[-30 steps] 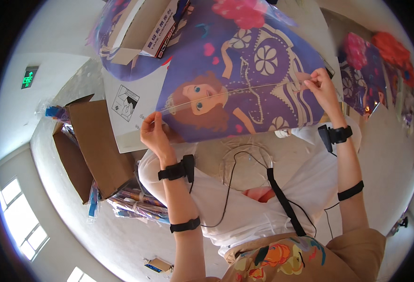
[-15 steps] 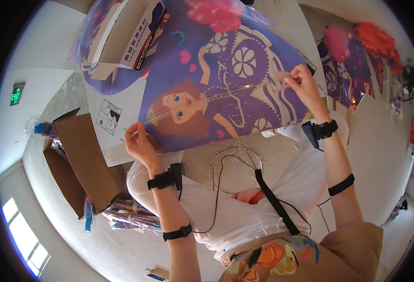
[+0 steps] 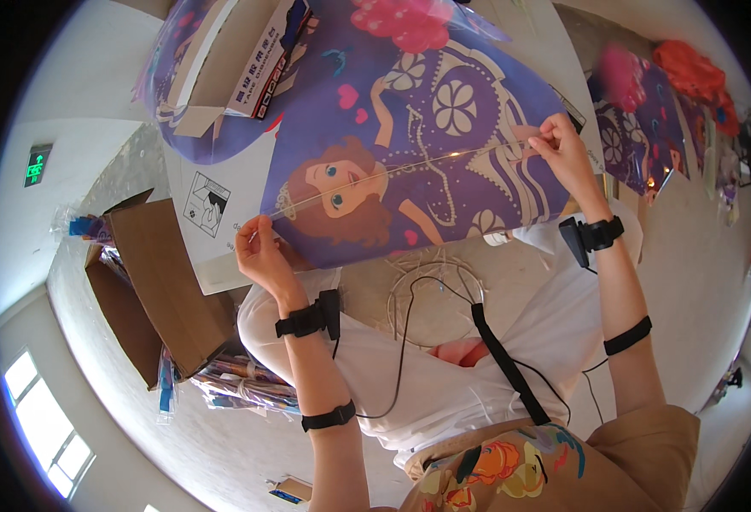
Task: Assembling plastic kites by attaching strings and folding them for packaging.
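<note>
A thin, shiny clear strip (image 3: 427,162), which looks like tape, runs across a purple printed plastic sheet (image 3: 478,192) showing a cartoon princess. The sheet lies over the white board of a table in front of me. My left hand (image 3: 266,260) is closed in a pinch at the strip's left end, beside the princess's crown. At the sheet's right edge, my right hand (image 3: 567,160) pinches the other end between thumb and fingertips. The strip is straight between them; I cannot tell whether its middle touches the sheet.
An open tape dispenser box (image 3: 252,81) stands at the far left on the table (image 3: 189,247). Below left is an open brown carton (image 3: 171,286), near bundled plastic packs (image 3: 243,384). A wire hoop (image 3: 418,320) shows below the sheet. More printed sheets (image 3: 636,141) lie at right.
The whole view has shifted slightly, so everything appears a little further right and higher. Both hands keep their pinch on the strip, with little movement relative to the sheet.
</note>
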A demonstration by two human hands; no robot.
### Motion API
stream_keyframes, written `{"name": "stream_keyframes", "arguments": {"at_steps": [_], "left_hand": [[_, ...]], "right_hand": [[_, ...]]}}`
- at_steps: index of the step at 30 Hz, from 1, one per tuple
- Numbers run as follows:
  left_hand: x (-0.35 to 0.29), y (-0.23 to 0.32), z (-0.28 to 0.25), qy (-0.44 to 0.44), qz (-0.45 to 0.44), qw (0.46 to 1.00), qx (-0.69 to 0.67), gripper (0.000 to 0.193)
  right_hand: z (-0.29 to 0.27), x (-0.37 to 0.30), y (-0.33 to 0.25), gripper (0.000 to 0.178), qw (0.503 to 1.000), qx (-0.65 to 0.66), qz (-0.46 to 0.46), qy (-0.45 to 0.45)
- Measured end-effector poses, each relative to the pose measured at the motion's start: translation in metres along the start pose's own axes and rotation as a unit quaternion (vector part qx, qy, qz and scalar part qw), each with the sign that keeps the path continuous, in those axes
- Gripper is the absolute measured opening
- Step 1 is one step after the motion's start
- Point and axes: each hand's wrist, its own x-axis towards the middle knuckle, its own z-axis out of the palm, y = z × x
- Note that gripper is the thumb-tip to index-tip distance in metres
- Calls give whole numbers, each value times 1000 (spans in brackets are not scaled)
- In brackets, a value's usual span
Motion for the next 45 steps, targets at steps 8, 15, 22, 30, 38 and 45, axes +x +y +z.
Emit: {"name": "stream_keyframes", "arguments": {"at_steps": [8,15,22,30,38,45], "left_hand": [[4,-5,-4,-4,4,1000,23,9],[6,-8,-6,-13,-9,999,34,10],[8,-12,-7,-17,-9,1000,23,13],[7,-15,-6,-1,7,998,58,11],[10,-20,-2,9,35,996,76,10],[9,-16,2,17,79,992,98,8]], "right_hand": [[2,1,1,26,1000,-10,1,11],[2,1,1,25,1000,-13,-9,19],[4,1,3,26,999,21,-25,23],[2,-1,-7,28,1000,14,0,8],[3,-5,-9,27,999,3,-17,29],[7,-4,-8,25,999,-4,-15,44]]}}
